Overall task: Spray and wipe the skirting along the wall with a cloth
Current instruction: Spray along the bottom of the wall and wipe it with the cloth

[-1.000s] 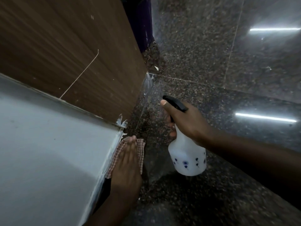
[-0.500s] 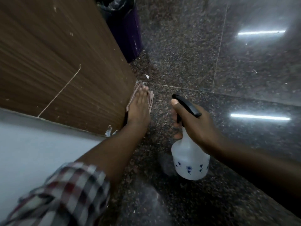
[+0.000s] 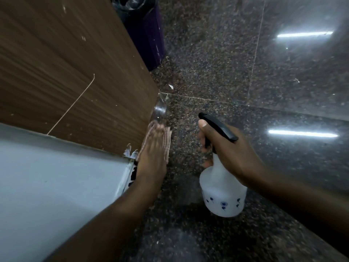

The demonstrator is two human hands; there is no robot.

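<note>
under my left hand (image 3: 152, 157), fingers flat together, i press the cloth (image 3: 167, 142) on the skirting (image 3: 159, 110); right of it, my right hand (image 3: 229, 154) grips the spray bottle (image 3: 222, 193).

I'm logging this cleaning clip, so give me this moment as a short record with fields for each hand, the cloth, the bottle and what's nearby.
left hand: flat, fingers straight, pressing the cloth
cloth: pinkish, folded, held against the skirting at the foot of the wooden panel
right hand: grip round the neck of the spray bottle
spray bottle: white with blue marks, black head, upright
floor: dark granite floor, glossy
nearby: dark bin further along the wall
</note>
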